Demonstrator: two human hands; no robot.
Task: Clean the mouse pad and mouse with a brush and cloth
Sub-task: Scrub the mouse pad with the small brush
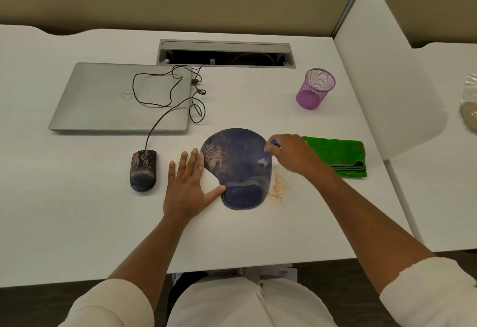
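Note:
A dark blue mouse pad (236,156) with a wrist rest lies mid-table, with tan dust on its left part. My right hand (291,152) grips a small blue brush (268,155) whose bristles touch the pad's right edge. My left hand (187,184) lies flat on the table, fingers spread, with its thumb and fingertips against the pad's left side. A black wired mouse (143,171), smeared with dust, sits left of that hand. A folded green cloth (340,156) lies right of the pad, partly behind my right hand.
Tan dust (277,189) lies on the white table (77,210) right of the pad. A shut silver laptop (116,99) carries the mouse's coiled cable (165,94). A purple mesh cup (315,89) stands back right. An open cable tray (225,55) sits behind. A white divider (387,68) bounds the right side.

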